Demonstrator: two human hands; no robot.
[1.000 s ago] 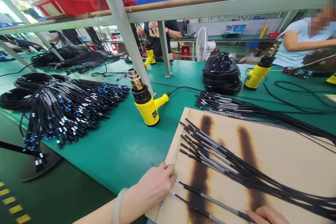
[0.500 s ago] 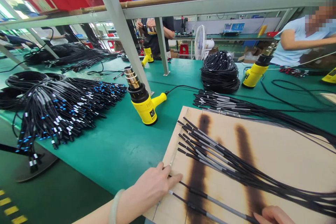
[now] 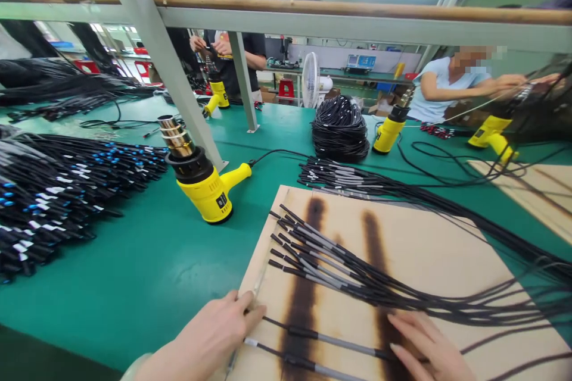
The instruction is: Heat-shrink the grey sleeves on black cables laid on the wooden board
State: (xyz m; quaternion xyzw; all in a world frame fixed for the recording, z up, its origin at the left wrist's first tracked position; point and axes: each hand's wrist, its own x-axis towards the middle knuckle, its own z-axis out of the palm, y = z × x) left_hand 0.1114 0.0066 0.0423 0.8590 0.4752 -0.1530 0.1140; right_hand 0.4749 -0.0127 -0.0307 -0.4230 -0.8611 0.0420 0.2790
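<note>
My left hand (image 3: 227, 324) is at the left edge of a scorched wooden board (image 3: 429, 238), its thumb and fingers closed on the thin end of a black cable (image 3: 279, 322). That cable has a grey sleeve (image 3: 344, 342) along it and runs under my right hand (image 3: 429, 345). The right fingers are stretched out and apart over the board, with the thumb tip by the cable. Just below lies a second cable (image 3: 268, 352) with a white label near its end. Beyond both hands, a fanned bundle of black cables (image 3: 330, 259) with grey sleeves rests on the board.
A yellow heat gun (image 3: 208, 196) stands nozzle up left of the board. Piled cables (image 3: 75, 184) with blue and white ends cover the left. A coiled cable stack (image 3: 340, 131) and another heat gun (image 3: 388, 131) stand behind. A co-worker (image 3: 451, 83) works at the right.
The view has swung right, so things sit farther left. My right hand has gone from a pinch on the cable to fingers spread over it. My left hand stays at the cable end.
</note>
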